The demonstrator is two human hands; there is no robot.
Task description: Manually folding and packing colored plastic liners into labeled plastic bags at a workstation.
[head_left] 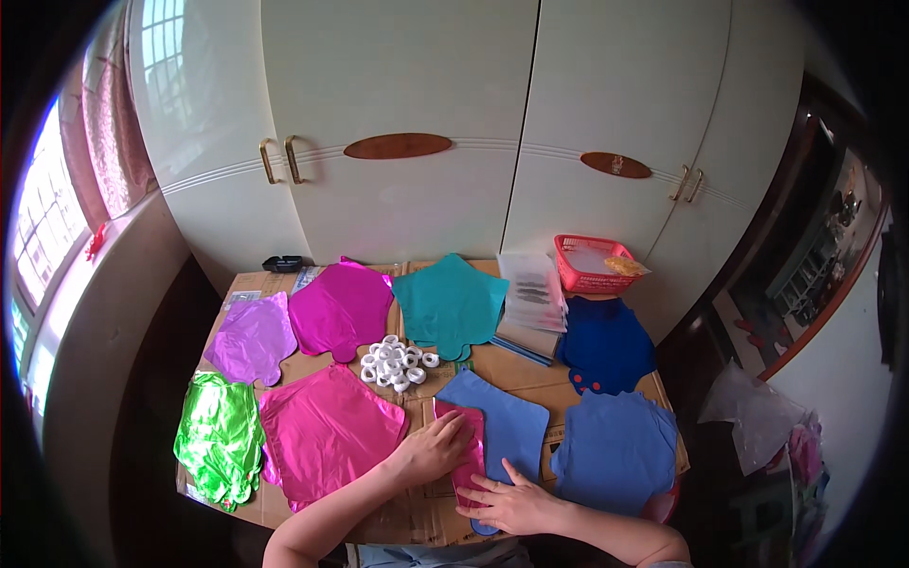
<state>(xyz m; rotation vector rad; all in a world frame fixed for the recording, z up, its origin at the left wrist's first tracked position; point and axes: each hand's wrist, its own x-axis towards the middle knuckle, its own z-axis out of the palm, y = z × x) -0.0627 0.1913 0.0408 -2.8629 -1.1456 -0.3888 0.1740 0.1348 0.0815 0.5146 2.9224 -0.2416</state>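
A narrow folded strip of shiny pink foil, apparently a flat foil balloon, lies over a light-blue foil piece at the table's near middle. My left hand is on the strip's upper part, its fingers bent and close together over the foil. Lower down, my right hand rests with its fingers spread across the strip's near end. A small rounded blue tab shows below that hand. Just left of my left forearm spreads a large pink foil piece. Small white rings or rolls are heaped beyond my hands.
Cardboard covers the table. Around lie green, lilac, magenta, teal, dark-blue and blue foil pieces. Behind are clear packets, a red basket and a black item, before white cupboards.
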